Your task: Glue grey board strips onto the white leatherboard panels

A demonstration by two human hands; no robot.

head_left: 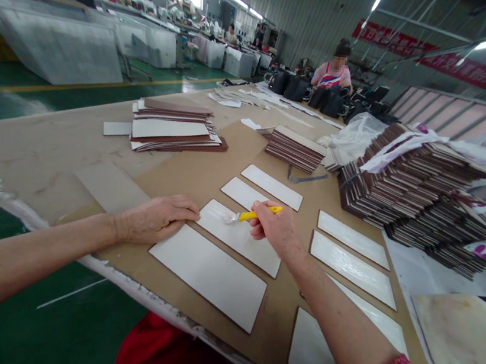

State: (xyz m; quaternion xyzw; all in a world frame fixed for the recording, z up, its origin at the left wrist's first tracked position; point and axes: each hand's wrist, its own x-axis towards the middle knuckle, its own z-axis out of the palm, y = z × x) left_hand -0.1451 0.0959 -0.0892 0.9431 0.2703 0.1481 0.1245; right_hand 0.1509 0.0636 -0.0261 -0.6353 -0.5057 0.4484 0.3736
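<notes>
My right hand (273, 226) is closed round the yellow handle of a small brush (251, 214). The brush's pale bristles touch a white rectangular panel (244, 240) near its left end. My left hand (162, 216) lies flat, fingers stretched out together, with the fingertips at that panel's left edge. A wider white panel (213, 273) lies closer to me, and two more, a middle one (245, 195) and a far one (271, 186), lie beyond. To the right, several glossy white panels (354, 268) form another column, partly hidden by my right forearm.
Brown sheeting covers the table (125, 259). Stacked panels stand at the back left (171, 131), back middle (296, 148) and in a tall pile (405, 173) at right. A grey strap (308, 179) lies loose. A person (332, 74) is behind black bags (295, 87) at the far end.
</notes>
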